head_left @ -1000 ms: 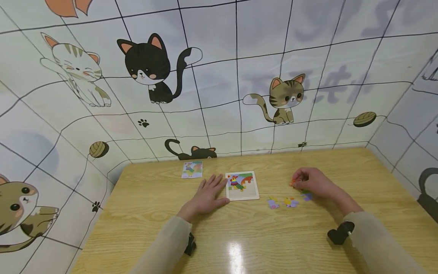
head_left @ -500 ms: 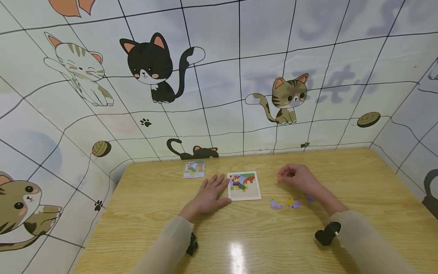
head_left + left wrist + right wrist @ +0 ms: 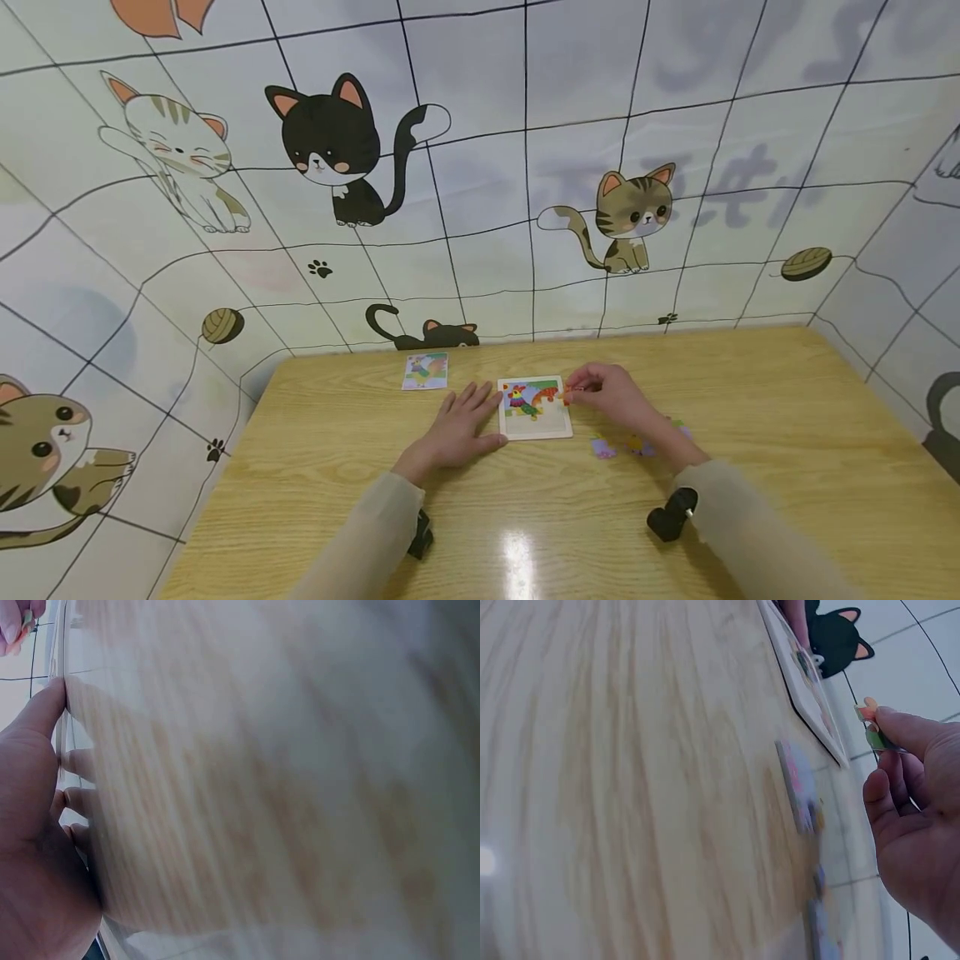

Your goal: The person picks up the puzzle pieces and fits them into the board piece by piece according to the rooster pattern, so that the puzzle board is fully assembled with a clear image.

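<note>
A square puzzle tray (image 3: 535, 434) with a pale frame lies flat on the table, its upper part filled with a colourful rooster picture. My left hand (image 3: 455, 429) rests spread on the table, thumb and fingertips against the tray's left side. Between thumb and fingers, my right hand (image 3: 617, 398) pinches a small orange and green puzzle piece (image 3: 870, 724) at the tray's right edge. Whether that piece touches the tray is unclear. Below the right hand lie several loose puzzle pieces (image 3: 603, 448), partly hidden by the forearm.
A small picture card (image 3: 425, 372) with a similar rooster lies behind the left hand. The wooden table (image 3: 360, 517) meets a cat-printed wall covering (image 3: 480, 208) at the back. Each wrist wears a black camera mount.
My right hand has carried the pinched puzzle piece leftward from beyond the loose pieces to the tray's right edge. My left hand stays against the tray.
</note>
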Demonstrator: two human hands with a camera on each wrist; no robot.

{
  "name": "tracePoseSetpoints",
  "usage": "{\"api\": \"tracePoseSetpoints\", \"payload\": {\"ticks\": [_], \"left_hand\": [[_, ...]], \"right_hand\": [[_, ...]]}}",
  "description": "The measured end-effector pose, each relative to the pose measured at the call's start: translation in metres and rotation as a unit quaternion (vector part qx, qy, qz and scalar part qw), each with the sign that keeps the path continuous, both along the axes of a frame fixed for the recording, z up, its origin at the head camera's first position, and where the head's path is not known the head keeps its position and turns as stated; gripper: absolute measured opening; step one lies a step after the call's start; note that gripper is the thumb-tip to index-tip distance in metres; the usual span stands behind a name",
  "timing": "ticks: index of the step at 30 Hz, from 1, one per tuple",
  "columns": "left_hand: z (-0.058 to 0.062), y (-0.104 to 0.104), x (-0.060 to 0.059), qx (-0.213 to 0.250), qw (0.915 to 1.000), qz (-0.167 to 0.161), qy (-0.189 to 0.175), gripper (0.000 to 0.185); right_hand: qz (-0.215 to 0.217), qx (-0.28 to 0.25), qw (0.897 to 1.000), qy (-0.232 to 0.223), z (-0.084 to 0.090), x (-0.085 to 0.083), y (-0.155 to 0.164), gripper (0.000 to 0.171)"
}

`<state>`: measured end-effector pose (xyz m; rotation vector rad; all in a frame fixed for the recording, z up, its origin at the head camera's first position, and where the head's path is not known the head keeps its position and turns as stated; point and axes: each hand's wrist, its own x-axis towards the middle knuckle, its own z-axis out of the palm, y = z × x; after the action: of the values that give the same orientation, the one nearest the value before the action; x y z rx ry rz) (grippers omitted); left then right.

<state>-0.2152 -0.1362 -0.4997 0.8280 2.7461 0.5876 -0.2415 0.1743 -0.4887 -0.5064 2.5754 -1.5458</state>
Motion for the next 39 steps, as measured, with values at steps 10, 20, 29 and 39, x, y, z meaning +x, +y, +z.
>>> {"api": "tracePoseSetpoints", "payload": {"ticks": [10, 20, 29, 39], "left_hand": [[0.0, 0.002, 0.001, -0.006, 1.0, 0.001, -0.002, 0.076], [-0.002, 0.002, 0.0, -0.009, 1.0, 0.002, -0.004, 0.076], [0.0, 0.002, 0.0, -0.005, 1.0, 0.003, -0.001, 0.076], [0.002, 0.001, 0.001, 0.001, 0.9999, 0.007, -0.009, 0.076]], "right_hand": [[-0.016, 0.003, 0.999, -0.033, -0.011, 0.002, -0.026, 0.009], [-0.02, 0.033, 0.999, -0.008, -0.015, 0.0, -0.031, 0.008], [-0.008, 0.069, 0.997, 0.024, -0.015, 0.001, -0.036, 0.016], [0.027, 0.082, 0.994, 0.064, -0.019, 0.001, -0.033, 0.015]]}}
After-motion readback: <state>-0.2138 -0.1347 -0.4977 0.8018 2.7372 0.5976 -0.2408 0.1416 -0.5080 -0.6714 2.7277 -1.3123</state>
